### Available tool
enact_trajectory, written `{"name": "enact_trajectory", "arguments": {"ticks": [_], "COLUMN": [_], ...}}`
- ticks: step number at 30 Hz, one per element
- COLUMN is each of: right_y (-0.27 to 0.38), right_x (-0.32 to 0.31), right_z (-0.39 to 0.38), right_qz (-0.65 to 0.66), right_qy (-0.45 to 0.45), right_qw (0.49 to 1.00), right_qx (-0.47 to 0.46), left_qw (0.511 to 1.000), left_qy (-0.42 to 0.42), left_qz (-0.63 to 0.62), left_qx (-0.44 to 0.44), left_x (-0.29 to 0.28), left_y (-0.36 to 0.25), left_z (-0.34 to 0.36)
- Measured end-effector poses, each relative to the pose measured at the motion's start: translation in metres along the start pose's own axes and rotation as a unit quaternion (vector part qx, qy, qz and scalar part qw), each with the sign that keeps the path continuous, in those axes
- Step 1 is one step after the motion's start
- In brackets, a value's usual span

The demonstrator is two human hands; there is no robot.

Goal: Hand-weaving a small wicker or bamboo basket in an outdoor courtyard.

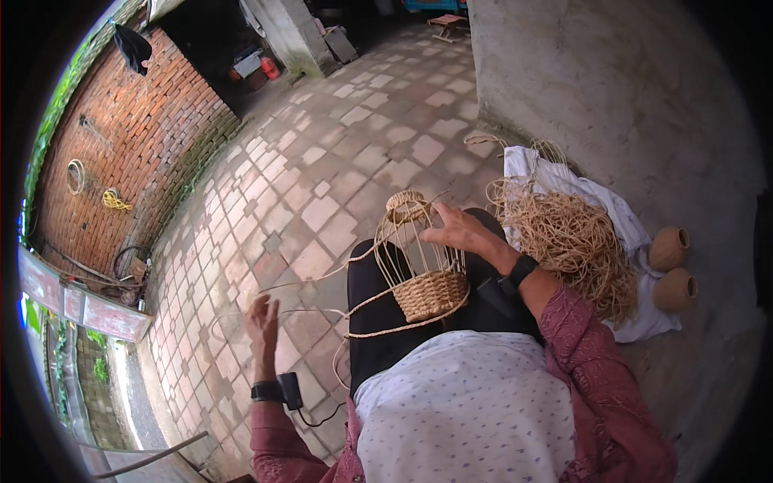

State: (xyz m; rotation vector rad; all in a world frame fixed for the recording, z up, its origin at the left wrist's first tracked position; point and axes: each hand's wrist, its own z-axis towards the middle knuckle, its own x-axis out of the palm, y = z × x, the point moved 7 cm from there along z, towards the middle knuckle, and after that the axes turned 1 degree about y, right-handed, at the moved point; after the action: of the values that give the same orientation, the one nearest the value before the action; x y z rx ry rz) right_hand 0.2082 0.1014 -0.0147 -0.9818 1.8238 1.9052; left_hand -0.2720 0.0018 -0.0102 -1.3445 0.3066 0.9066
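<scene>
A small woven basket [431, 295] of tan straw cord rests on my lap. Its lower band is tightly woven; above it, bare upright ribs rise to a narrow woven ring [405, 201]. My right hand [463, 231] is on the right side of the ribs near the top, steadying the basket. Out to the left, my left hand [262, 324] is raised with its fingers bent together around a long straw cord [318, 278]. The cord runs back to the basket, and another length loops around the woven band's front. The exact pinch point is too small to see.
Right of my legs, a heap of loose straw cord [572, 241] lies on a white sheet [600, 187]. Two brown clay pots [670, 248] stand beside it near a plastered wall [620, 88]. A brick wall [121, 161] borders the paved floor [322, 213].
</scene>
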Motion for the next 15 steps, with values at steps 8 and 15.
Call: {"name": "enact_trajectory", "arguments": {"ticks": [8,15], "right_y": [-0.004,-0.012], "right_x": [0.004,0.009], "right_z": [0.000,0.004], "right_qz": [0.006,-0.002], "right_qy": [0.015,0.013], "right_qw": [1.000,1.000], "right_qx": [0.008,0.010], "left_qw": [0.954,0.954], "left_qy": [0.261,0.259], "left_qz": [-0.050,-0.081], "left_qx": [0.141,0.128], "left_x": [0.147,0.129], "left_y": [-0.206,-0.189], "left_z": [-0.071,-0.062]}}
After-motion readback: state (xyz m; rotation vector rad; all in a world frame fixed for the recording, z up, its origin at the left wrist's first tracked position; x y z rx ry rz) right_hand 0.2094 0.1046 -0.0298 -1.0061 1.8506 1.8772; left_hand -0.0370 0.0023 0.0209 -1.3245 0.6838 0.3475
